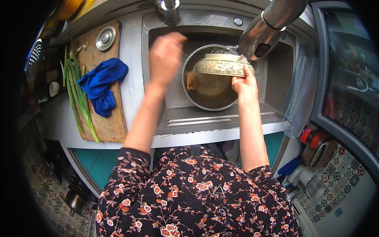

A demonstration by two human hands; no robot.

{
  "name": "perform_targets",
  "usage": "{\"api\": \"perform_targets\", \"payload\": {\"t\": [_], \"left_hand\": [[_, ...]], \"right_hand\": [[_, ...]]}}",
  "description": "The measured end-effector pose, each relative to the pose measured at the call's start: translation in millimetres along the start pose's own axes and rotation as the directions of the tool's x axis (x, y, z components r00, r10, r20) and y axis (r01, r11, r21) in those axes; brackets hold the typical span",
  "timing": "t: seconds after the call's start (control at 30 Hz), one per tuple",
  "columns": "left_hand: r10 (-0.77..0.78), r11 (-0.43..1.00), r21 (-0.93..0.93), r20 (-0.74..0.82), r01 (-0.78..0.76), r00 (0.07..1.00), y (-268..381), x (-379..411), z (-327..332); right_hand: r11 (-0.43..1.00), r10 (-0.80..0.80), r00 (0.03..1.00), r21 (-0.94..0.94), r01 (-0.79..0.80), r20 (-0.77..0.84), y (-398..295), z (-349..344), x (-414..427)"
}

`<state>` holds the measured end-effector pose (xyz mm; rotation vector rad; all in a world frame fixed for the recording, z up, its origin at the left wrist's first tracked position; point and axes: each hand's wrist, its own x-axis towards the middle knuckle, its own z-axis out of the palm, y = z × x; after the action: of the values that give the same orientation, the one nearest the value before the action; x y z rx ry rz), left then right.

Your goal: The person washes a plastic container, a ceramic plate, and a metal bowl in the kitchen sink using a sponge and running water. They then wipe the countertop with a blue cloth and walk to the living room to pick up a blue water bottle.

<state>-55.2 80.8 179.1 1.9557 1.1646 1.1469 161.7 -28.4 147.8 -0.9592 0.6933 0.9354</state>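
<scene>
My right hand (pixel 246 83) grips a patterned ceramic bowl (pixel 220 67) by its rim, tilted on its side under the faucet head (pixel 257 44). Water runs onto the bowl. Below it, a round metal pot (pixel 213 102) with cloudy water stands in the sink, and a brown scrubber (pixel 191 81) lies in the pot at its left side. My left hand (pixel 166 56) is blurred, raised over the sink's left part with its fingers curled; whether it holds anything cannot be told.
A wooden cutting board (pixel 102 127) left of the sink (pixel 275 71) bears green onions (pixel 80 97), garlic cloves (pixel 84 47), a blue cloth (pixel 103 80) and a round metal sink strainer (pixel 105 38). A chrome fixture (pixel 170 13) rises behind the sink. An open window frame (pixel 318 89) stands at right.
</scene>
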Motion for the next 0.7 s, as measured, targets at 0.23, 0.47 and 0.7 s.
{"api": "perform_targets", "payload": {"t": [0.23,0.47,0.7], "left_hand": [[0.262,0.958,0.064,0.216,-0.281,0.941,39,-55,98],[-0.716,0.102,-0.715,0.43,0.692,0.55,8,-91,121],[-0.487,-0.651,-0.6,0.8,0.464,0.351,31,-70,132]], "right_hand": [[0.997,0.041,0.999,0.067,-0.039,-0.026,-16,8,-4],[0.975,0.023,1.0,0.223,-0.025,0.012,-39,-18,-10],[0.981,-0.023,0.999,0.192,0.029,-0.032,-30,-28,-20]]}}
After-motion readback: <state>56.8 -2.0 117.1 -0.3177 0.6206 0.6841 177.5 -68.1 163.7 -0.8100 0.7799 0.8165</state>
